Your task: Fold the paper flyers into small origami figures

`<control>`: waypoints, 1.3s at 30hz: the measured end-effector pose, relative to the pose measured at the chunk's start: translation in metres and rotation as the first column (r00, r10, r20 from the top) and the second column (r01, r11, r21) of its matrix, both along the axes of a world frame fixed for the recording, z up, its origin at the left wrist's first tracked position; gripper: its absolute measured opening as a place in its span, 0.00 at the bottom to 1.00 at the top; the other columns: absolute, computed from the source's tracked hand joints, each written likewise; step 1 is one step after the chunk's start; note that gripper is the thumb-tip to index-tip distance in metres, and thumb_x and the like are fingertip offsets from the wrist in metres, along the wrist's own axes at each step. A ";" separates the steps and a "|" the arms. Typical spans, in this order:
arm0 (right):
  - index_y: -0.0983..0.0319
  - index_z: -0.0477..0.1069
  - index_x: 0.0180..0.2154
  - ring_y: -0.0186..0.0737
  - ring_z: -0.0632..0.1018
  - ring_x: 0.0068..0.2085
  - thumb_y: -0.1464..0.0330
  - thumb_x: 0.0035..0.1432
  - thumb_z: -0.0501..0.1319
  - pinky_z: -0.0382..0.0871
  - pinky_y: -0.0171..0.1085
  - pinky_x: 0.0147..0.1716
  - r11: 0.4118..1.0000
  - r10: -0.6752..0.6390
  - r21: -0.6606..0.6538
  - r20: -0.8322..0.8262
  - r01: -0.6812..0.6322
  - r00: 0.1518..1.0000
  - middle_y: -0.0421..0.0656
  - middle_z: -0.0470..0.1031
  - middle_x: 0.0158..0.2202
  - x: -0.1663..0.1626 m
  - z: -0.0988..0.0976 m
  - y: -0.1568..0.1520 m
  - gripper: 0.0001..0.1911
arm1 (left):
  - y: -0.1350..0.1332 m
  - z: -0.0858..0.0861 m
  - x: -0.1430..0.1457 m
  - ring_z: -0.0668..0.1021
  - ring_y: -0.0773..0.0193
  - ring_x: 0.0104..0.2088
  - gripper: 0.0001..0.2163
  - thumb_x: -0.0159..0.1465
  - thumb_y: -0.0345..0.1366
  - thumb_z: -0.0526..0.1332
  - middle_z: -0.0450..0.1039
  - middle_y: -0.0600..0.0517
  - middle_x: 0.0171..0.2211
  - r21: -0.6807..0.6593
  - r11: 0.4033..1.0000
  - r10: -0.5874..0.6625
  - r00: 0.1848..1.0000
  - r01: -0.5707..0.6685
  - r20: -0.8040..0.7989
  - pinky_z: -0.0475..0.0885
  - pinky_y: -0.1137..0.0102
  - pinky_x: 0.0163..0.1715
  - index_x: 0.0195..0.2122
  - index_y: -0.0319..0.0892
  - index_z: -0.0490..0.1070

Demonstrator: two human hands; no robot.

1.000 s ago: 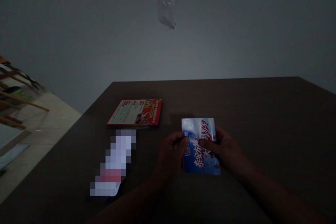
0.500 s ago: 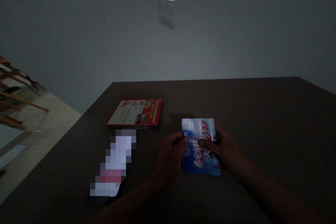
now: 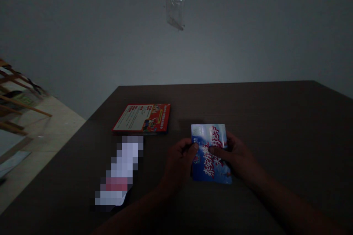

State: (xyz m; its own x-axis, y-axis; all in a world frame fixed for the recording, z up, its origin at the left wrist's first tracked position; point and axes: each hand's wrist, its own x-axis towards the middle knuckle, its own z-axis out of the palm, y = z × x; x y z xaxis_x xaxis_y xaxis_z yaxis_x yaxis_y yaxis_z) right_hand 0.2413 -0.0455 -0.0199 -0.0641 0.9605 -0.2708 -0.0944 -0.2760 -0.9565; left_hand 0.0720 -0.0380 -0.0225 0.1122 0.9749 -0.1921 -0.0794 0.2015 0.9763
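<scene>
Between my hands is a blue leaflet (image 3: 211,167) with large white-and-red Chinese lettering and a QR code in its top left corner. My left hand (image 3: 180,159) grips its left edge, the thumb lying on the printed face. On the other side, my right hand (image 3: 238,156) holds the right edge with its thumb pressed near the middle. Most fingers of both hands are hidden behind the paper. The leaflet is held over the dark table (image 3: 248,106); whether it touches the surface I cannot tell.
A red and cream printed booklet or stack of flyers (image 3: 142,118) lies to the left. Nearer me is a lit, pixelated device (image 3: 121,170), perhaps a phone. A wall (image 3: 220,44) rises behind the table, with clear plastic (image 3: 175,5) on it. Wooden furniture legs (image 3: 24,104) stand at far left.
</scene>
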 end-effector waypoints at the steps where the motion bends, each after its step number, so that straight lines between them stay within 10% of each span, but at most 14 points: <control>1: 0.58 0.65 0.43 0.39 0.78 0.27 0.63 0.47 0.69 0.74 0.40 0.27 1.000 -0.001 -0.003 -0.007 0.001 1.000 0.39 0.76 0.31 0.000 0.000 0.000 0.21 | 0.000 0.000 0.000 0.72 0.69 0.23 0.08 0.56 0.38 0.63 0.73 0.54 0.24 0.003 1.000 0.000 1.000 0.000 -0.002 0.67 0.75 0.24 0.31 0.39 0.74; 39: 0.57 0.65 0.43 0.39 0.78 0.29 0.63 0.47 0.69 0.75 0.43 0.31 1.000 0.007 0.021 -0.005 -0.007 1.000 0.38 0.75 0.30 0.001 -0.006 0.001 0.22 | 0.000 0.000 -0.001 0.70 0.70 0.22 0.08 0.56 0.38 0.62 0.72 0.55 0.23 0.000 1.000 0.002 1.000 -0.002 -0.011 0.65 0.76 0.23 0.31 0.39 0.73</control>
